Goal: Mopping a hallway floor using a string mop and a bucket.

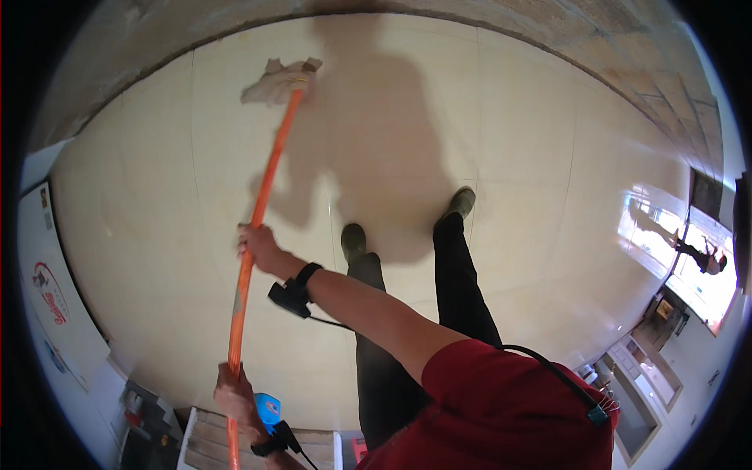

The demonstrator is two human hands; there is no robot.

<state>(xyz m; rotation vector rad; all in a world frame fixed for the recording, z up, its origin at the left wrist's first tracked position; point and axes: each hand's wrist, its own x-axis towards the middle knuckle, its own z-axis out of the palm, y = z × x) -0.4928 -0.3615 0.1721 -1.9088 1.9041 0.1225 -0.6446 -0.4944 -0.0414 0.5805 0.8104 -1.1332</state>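
An orange mop handle [273, 161] runs slantwise down the left half of the head view. At its far end a pale cloth mop head [279, 84] rests on the cream floor. My right hand [258, 247] grips the handle around its middle, with the arm stretched across my body. Lower down, near the bottom edge, my left hand [235, 395] is closed around the same handle. Each wrist wears a black strap with a small device and a cable. My dark boots [353, 241] stand apart on the floor, right of the handle.
A tiled wall or ledge [511, 14] curves along the top. At left stands a white panel with printed writing [59, 282]. A blue container [268, 408] is beside my left hand, near a tiled surface [205, 437]. Far right, another person [702, 255] is by a bright opening.
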